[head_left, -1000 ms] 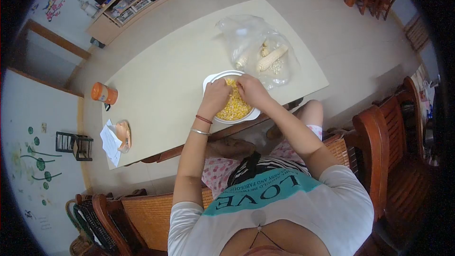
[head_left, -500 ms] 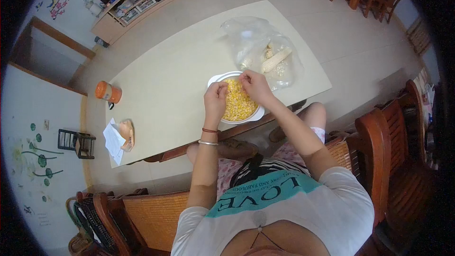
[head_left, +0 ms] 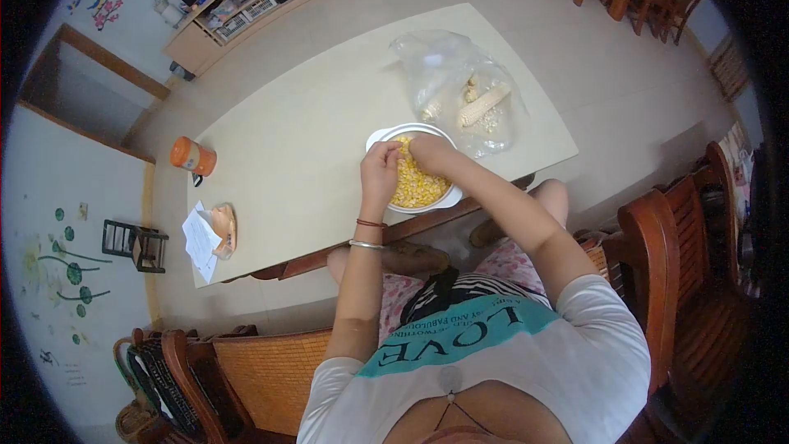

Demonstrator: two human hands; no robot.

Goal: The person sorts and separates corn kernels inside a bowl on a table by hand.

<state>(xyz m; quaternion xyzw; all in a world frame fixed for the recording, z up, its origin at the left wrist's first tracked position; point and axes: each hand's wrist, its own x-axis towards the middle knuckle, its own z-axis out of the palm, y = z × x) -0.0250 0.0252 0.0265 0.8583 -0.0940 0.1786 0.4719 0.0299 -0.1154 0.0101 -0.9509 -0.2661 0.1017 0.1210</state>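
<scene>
A white bowl (head_left: 450, 201) with two side handles stands near the table's front edge, filled with yellow corn kernels (head_left: 417, 186). At its left side is my left hand (head_left: 381, 171), thumb and fingertips pinched together over the rim; anything between them is too small to name. My right hand (head_left: 431, 154) is over the far part of the bowl, its fingers curled down at the kernels, so what they hold is hidden. Just beyond the bowl lies a clear plastic bag (head_left: 448, 57) with a stripped corn cob (head_left: 485, 105), another cob piece (head_left: 431, 110) and loose bits.
The pale table (head_left: 304, 148) also bears an orange canister (head_left: 193, 156), white papers (head_left: 200, 240) and a tan packet (head_left: 223, 230) at its left end. Wooden chairs (head_left: 653, 234) stand at my right, a woven-backed seat (head_left: 271, 378) at my left. A TV cabinet (head_left: 197, 48) is beyond.
My right hand has moved left and down into the bowl, nearer my left hand, and its fingers have curled. My left hand stays pinched at the bowl's left side. The view has shifted slightly.
</scene>
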